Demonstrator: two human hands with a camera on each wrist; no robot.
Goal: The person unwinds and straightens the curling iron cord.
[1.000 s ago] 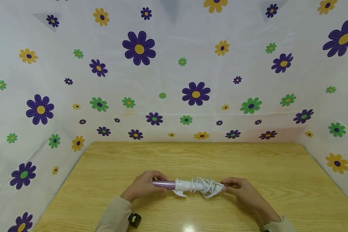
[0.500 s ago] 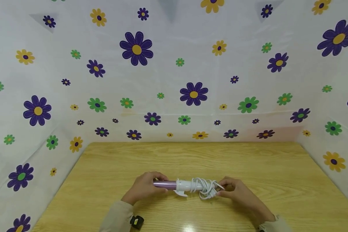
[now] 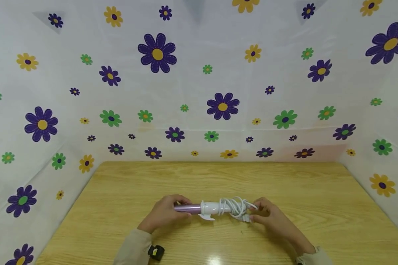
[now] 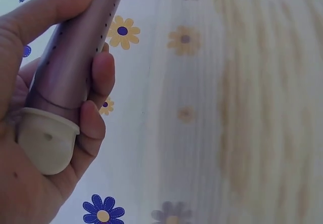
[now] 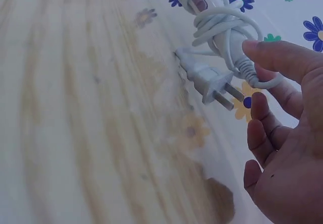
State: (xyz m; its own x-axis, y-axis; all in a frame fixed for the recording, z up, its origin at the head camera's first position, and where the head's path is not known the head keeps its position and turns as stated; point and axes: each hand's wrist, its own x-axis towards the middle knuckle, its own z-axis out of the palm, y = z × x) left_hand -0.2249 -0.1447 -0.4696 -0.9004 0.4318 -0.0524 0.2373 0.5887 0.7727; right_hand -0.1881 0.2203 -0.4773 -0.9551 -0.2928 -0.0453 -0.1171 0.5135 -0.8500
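My left hand (image 3: 164,213) is wrapped round the shiny purple metal barrel of a white plastic hair curler (image 3: 203,209). In the left wrist view my fingers (image 4: 96,82) curl over the purple barrel and its cream round end cap (image 4: 46,144) sits against my palm. So that hand is grasping the curler tight.

My right hand (image 3: 268,215) is at the other end. My thumb (image 5: 282,57) and fingers pinch a loop of the thin white rubbery power cord (image 5: 224,27) that is wound round the white handle. The white two-pin plug (image 5: 209,82) hangs loose from the bundle, just beside my fingers, and I am not touching it.

The curler lies sideways between my hands, just over the light wooden tabletop (image 3: 219,180), close to the near edge and about the middle of it. I cannot tell if it rests on the wood or is lifted a little.

I think the curler is light and stiff, so one hand on the barrel can carry it. The barrel looks smooth and may be slippery. The cord is soft and bendy, and the loops can slide off or tangle if I pull hard. The plug pins are hard and pointy. The cord loop near the handle end seems the best spot for my right hand.

Behind the far edge and both side edges hangs a white sheet with purple, green and yellow flowers (image 3: 199,92).
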